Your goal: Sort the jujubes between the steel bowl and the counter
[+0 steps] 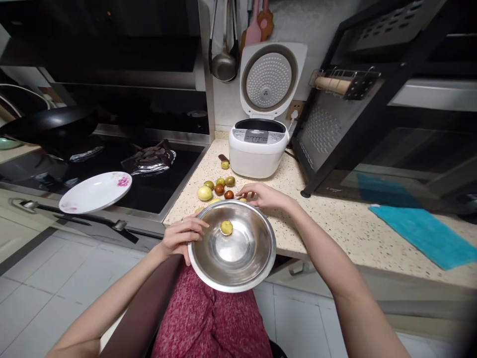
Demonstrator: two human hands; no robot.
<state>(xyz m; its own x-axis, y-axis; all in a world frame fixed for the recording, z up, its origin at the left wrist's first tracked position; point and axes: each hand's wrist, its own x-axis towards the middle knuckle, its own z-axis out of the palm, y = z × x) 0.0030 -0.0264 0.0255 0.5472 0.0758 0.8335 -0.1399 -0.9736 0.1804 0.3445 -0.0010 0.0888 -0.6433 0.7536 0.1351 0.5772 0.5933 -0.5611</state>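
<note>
A round steel bowl [238,271] is held out from the counter's front edge, with my left hand [182,236] gripping its left rim. One yellow-green fruit [226,227] lies inside it. My right hand [263,195] reaches over the bowl's far rim to the speckled counter [335,219], fingers curled down beside a small fruit [243,200]; whether it holds that fruit is hidden. A cluster of small green, yellow and reddish-brown fruits [218,188] lies just left of that hand.
An open white rice cooker [258,146] stands behind the fruits. A black rack [357,114] fills the right. A blue cloth [425,233] lies on the counter at right. A white flowered plate [96,192] sits at the edge of the black stove [112,169].
</note>
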